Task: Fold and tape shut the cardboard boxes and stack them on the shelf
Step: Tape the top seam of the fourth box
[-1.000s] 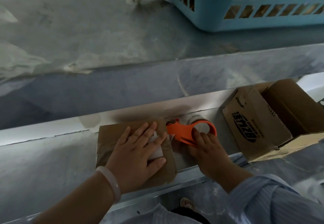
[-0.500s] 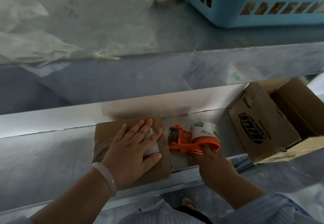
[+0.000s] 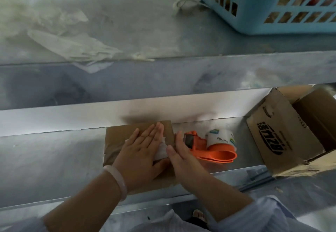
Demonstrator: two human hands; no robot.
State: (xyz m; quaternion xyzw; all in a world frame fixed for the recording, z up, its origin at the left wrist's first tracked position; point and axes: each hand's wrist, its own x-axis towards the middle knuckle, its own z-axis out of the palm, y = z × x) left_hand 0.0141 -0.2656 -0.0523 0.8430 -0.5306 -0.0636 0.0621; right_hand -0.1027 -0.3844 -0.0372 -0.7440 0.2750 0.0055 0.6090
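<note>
Across the view, a grey metal shelf (image 3: 45,159); on the upper tier, far right, a blue basket (image 3: 254,24); on the lower tier, right, an open cardboard box (image 3: 283,141), tilted; at centre, a small closed box (image 3: 116,141) lying flat; just beside it, an orange tape dispenser (image 3: 214,151); left hand (image 3: 140,153) flat on the box top, fingers straight; right hand (image 3: 181,157) straight-fingered against its right edge, gripping nothing.

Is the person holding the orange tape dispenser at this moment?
No, the tape dispenser lies on the shelf, and the right hand, fingers straight, rests against the side of the flat box beside it.
</note>
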